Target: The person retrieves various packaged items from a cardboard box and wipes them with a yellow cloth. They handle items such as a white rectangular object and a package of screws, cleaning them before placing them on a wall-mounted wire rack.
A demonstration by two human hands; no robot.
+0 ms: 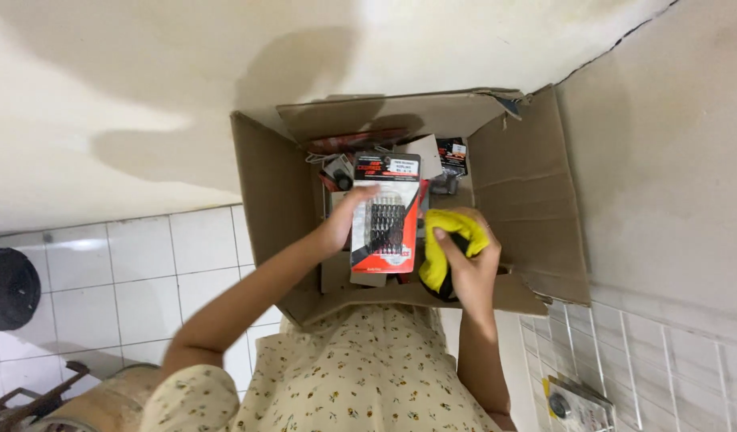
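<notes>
2 hands [344, 220] [464, 260] inside cardboard box [536, 192]

dress: cream, small yellow-brown flower print | sleeves: short, gathered | forearms and hands: bare

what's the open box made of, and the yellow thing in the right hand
The open box looks like plain brown corrugated cardboard, matte, with creased flaps. The yellow thing in the right hand seems soft cloth, since it bunches and folds; exact fabric unclear.

Soft indoor light, wall shadows; mild softness
</notes>
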